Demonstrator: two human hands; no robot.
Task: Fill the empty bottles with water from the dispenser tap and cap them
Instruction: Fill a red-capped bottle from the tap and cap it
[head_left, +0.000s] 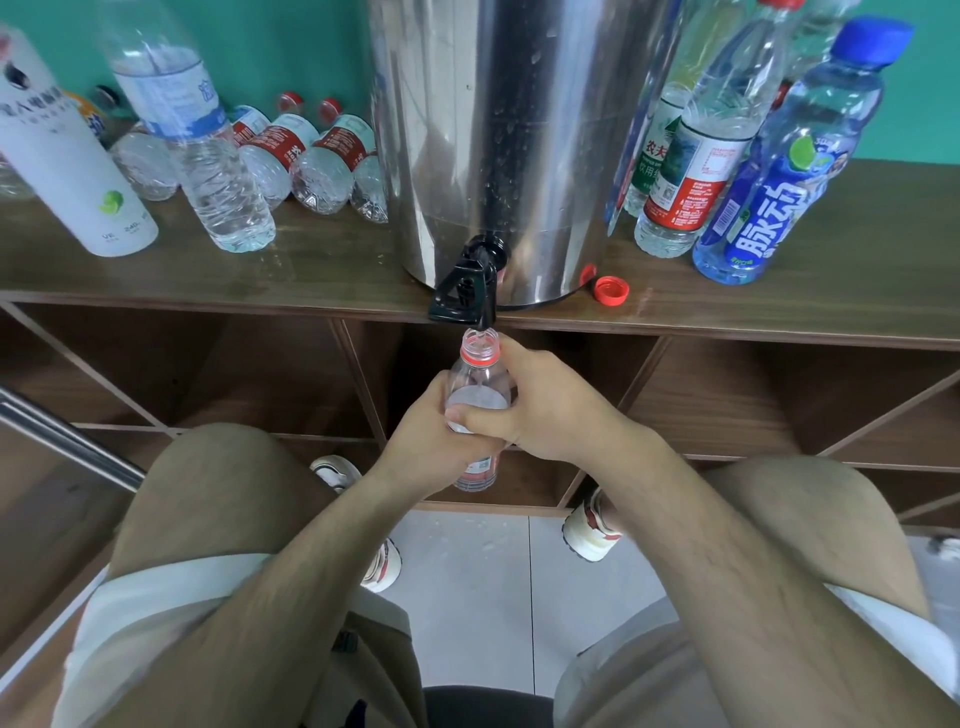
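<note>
Bottle (475, 382) mouth just under tap (470, 286) (past shelf edge (208, 305)) | left hand (431, 444), right hand (550, 408): fingers wrapped round bottle

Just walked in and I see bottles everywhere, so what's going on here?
A person grips an uncapped clear bottle with the left hand and the right hand, holding its mouth right under the black tap of the steel dispenser. A red cap, likely this bottle's, lies on the counter by the dispenser's base. Whether water is running is hard to tell. Red-labelled bottles lie on their sides at left; upright bottles stand at right.
</note>
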